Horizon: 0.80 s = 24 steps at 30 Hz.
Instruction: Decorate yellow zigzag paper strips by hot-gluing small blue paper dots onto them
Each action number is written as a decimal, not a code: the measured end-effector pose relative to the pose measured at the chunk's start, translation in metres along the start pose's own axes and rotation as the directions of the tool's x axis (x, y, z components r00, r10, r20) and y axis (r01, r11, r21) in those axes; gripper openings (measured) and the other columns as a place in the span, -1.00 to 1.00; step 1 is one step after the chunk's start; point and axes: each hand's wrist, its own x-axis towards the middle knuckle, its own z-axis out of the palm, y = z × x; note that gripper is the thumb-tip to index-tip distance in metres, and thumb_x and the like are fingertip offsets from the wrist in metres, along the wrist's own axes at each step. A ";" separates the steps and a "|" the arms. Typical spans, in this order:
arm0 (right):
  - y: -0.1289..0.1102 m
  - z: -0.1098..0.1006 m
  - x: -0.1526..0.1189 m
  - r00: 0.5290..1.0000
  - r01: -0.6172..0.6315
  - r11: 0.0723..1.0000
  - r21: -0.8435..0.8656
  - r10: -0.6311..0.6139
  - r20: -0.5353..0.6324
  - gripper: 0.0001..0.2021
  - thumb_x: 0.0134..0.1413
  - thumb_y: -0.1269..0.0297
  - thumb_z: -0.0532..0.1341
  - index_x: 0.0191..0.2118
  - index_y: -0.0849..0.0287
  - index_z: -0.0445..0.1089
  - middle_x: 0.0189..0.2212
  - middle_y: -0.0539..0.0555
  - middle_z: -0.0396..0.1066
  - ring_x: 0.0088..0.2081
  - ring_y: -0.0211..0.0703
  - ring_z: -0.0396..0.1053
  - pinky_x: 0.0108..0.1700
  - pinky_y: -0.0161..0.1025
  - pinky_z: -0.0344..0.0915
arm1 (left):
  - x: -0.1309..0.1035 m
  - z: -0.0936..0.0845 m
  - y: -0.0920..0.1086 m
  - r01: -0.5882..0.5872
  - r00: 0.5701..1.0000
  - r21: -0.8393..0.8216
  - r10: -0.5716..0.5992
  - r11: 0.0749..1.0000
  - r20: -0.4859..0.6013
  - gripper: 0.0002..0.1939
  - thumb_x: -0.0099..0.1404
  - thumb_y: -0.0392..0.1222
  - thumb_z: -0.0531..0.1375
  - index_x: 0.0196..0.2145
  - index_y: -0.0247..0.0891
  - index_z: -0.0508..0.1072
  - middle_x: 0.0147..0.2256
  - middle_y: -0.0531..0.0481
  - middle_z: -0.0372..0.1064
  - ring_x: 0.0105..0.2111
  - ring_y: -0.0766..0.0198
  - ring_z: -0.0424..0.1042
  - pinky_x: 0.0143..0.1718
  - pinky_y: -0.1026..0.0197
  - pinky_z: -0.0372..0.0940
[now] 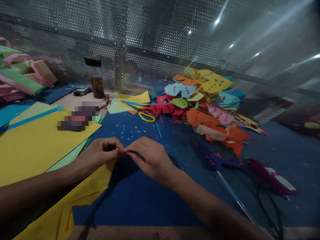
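Note:
My left hand (106,150) is closed in a pinch at the upper end of a folded yellow paper (87,190). The paper hangs from under its fingers toward the lower left, creased, with cut-out edges. Fingertips of my right hand (151,156) are pressed together and meet those of my left hand above the blue tabletop (150,206). Whatever lies between the right fingertips is too small or hidden to make out. Beyond the hands lie scissors (147,116) with yellow and red handles, and small paper scraps (127,131).
Yellow sheets (32,143) are stacked at left, with a pixelated object on them. Behind stands a jar (97,78) with a black lid. Colourful folded papers (207,116) pile up at right, near a blue glue gun (217,160) and a purple pouch-like item (272,176). A perforated metal panel (140,43) backs the table.

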 end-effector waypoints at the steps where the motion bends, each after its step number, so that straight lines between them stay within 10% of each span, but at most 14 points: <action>1: 0.000 0.000 0.000 1.000 0.002 1.000 0.007 -0.002 -0.002 -0.83 0.44 0.38 0.12 -0.07 0.14 0.46 -0.19 0.13 0.58 -0.15 -0.08 0.49 -0.07 -0.16 0.40 | 0.000 0.000 0.000 0.008 1.000 -0.016 -0.008 1.000 0.002 -0.87 0.06 -0.11 0.38 -0.54 -0.19 0.60 -0.53 0.11 0.43 -0.47 0.32 0.27 -0.42 0.28 0.10; 24: -0.001 0.000 0.000 0.995 -0.023 0.987 0.157 0.037 -0.089 -0.88 0.39 0.34 0.21 -0.11 0.13 0.52 -0.20 0.10 0.61 -0.15 -0.14 0.52 -0.05 -0.19 0.43 | -0.002 0.000 0.005 0.012 1.000 -0.084 -0.010 0.996 0.020 -0.79 0.04 -0.05 0.43 -0.53 -0.22 0.57 -0.57 0.12 0.38 -0.52 0.37 0.24 -0.48 0.33 0.10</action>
